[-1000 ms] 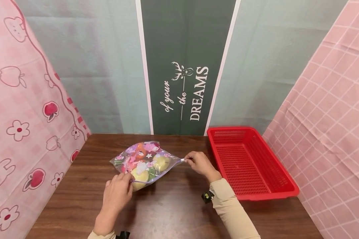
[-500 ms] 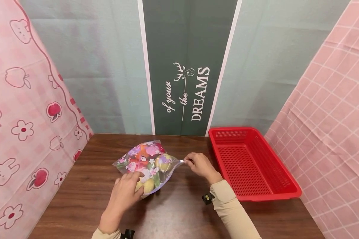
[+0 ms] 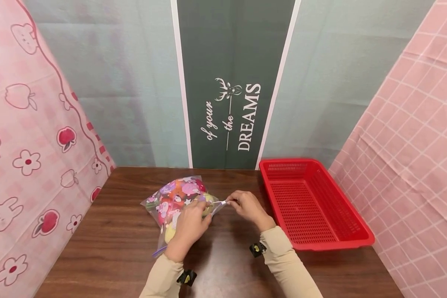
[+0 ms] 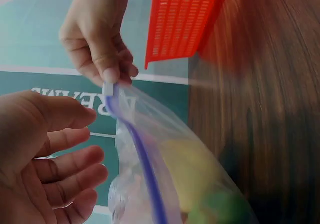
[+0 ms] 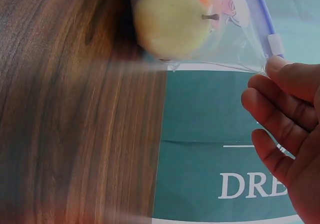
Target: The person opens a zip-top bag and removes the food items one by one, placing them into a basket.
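Observation:
A clear zip bag point(image 3: 179, 191) printed with pink and purple cartoons lies on the table, holding several colourful items. Through its plastic, a pale yellow pear-like fruit point(image 5: 172, 24) with a stem shows in the right wrist view. Along the mouth runs a purple zip strip point(image 4: 142, 164) with a white slider point(image 4: 108, 89) at the right corner. My right hand point(image 3: 248, 208) pinches that corner beside the slider between thumb and fingers. My left hand point(image 3: 190, 223) hovers over the bag's near right part, fingers loosely bent; in the left wrist view nothing is between them.
A red perforated basket point(image 3: 337, 243) stands on the wooden table point(image 3: 108, 244) right of my right hand. Behind the table hangs a grey-green curtain point(image 3: 145, 103) with lettering. Pink cloths point(image 3: 402, 165) enclose the sides.
My left hand has let go of the bag's left end of the zip and moved right, over the bag toward my right hand. The right hand keeps its pinch on the corner.

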Demonstrator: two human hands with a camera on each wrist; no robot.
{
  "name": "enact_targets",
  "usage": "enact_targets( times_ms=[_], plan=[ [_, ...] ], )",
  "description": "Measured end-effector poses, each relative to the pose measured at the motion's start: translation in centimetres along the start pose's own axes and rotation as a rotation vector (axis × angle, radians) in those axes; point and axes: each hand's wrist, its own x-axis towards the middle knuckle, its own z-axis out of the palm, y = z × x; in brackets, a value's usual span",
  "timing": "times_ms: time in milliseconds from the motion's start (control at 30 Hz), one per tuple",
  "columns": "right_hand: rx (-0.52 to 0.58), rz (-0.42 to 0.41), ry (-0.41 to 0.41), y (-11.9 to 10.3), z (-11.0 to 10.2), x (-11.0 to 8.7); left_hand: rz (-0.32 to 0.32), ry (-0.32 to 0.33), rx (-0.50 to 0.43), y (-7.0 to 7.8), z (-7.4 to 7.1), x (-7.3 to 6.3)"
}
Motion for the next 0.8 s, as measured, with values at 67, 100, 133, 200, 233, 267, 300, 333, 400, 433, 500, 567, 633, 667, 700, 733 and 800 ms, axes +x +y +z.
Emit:
enact_targets(
  times_ms=[67, 100, 133, 200, 233, 267, 300, 333, 400, 433, 500, 567, 633, 667, 700, 733, 800],
  plan=[
    [-0.006, -0.003, -0.001, -0.1, 0.1, 0.0, 0.012, 0.019, 0.001, 0.2, 0.6, 0.6],
    [-0.012, -0.005, -0.003, -0.1, 0.1, 0.0, 0.018, 0.025, -0.002, 0.2, 0.8, 0.9],
    [-0.017, -0.006, -0.005, -0.1, 0.1, 0.0, 0.022, 0.025, -0.004, 0.3, 1.0, 1.1],
    [-0.027, -0.011, -0.008, -0.2, 0.2, 0.0, 0.022, 0.014, -0.006, 0.4, 1.3, 1.5],
    [-0.031, -0.015, -0.007, -0.2, 0.3, 0.0, 0.020, 0.003, -0.005, 0.5, 1.4, 1.6],
    [-0.036, -0.019, -0.005, -0.2, 0.3, 0.0, 0.016, -0.009, -0.004, 0.5, 1.6, 1.7],
    [-0.040, -0.026, -0.001, -0.3, 0.3, -0.1, 0.016, -0.017, -0.003, 0.6, 1.7, 1.8],
    [-0.041, -0.033, 0.004, -0.3, 0.4, -0.1, 0.015, -0.025, 0.003, 0.6, 1.8, 1.9],
    [-0.041, -0.051, 0.015, -0.3, 0.5, -0.1, 0.019, -0.026, 0.023, 0.7, 2.1, 2.0],
    [-0.040, -0.061, 0.020, -0.3, 0.5, -0.1, 0.024, -0.023, 0.031, 0.7, 2.2, 2.0],
    [-0.036, -0.076, 0.030, -0.3, 0.6, -0.2, 0.035, -0.007, 0.035, 0.8, 2.5, 2.0],
    [-0.034, -0.083, 0.035, -0.4, 0.7, -0.2, 0.045, 0.014, 0.041, 0.8, 2.7, 2.1],
    [-0.032, -0.084, 0.034, -0.4, 0.7, -0.1, 0.054, 0.029, 0.046, 0.9, 2.8, 2.2],
    [-0.031, -0.082, 0.032, -0.4, 0.7, -0.1, 0.056, 0.035, 0.054, 0.9, 2.9, 2.2],
    [-0.029, -0.078, 0.030, -0.4, 0.7, -0.1, 0.060, 0.039, 0.062, 0.9, 2.9, 2.2],
    [-0.028, -0.075, 0.026, -0.4, 0.7, -0.1, 0.062, 0.040, 0.071, 0.9, 3.0, 2.3],
    [-0.024, -0.068, 0.019, -0.3, 0.7, 0.0, 0.065, 0.039, 0.084, 1.0, 3.0, 2.4]
  ],
)
